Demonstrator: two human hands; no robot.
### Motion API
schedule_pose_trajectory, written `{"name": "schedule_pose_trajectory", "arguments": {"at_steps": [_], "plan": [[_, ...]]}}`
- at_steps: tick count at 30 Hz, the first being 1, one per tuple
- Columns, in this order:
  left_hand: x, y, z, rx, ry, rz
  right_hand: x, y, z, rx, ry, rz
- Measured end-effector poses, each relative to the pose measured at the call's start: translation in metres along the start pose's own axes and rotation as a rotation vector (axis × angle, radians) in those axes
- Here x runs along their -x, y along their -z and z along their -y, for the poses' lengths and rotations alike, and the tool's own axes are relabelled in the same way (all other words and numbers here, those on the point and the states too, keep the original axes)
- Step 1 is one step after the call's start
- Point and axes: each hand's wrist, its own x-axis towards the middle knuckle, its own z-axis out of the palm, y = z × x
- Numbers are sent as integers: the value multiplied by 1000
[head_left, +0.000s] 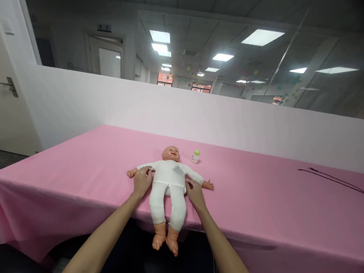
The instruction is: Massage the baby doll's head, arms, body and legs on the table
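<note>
A baby doll (171,153) lies on its back on the pink-covered table, arms spread and bare feet hanging over the front edge. It wears a white long-sleeved top (169,171) and white trousers (158,203). My left hand (143,181) is at the doll's side below the sleeve, its fingers closed in a pinch on the top's edge. On the other side, near the waist, my right hand (194,193) has its fingers curled against the top's hem. The fingertips of both hands are partly hidden.
A small bottle with a green cap (196,156) stands beside the doll's head. Black cables (341,183) lie on the right of the pink tablecloth (255,194). Behind the table rises a white wall (232,125) with glass above. A dark chair (17,268) is at lower left.
</note>
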Motion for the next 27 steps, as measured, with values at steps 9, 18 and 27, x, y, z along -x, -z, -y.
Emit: {"name": "schedule_pose_trajectory", "arguments": {"at_steps": [9, 18, 27], "plan": [[5, 0, -8, 4, -21, 29, 4, 3, 5, -223, -261, -254], [-9, -3, -16, 42, 98, 75, -3, 2, 6, 10, -43, 47], [-15, -23, -23, 70, 116, 179, -3, -1, 2, 82, -23, 87]]}}
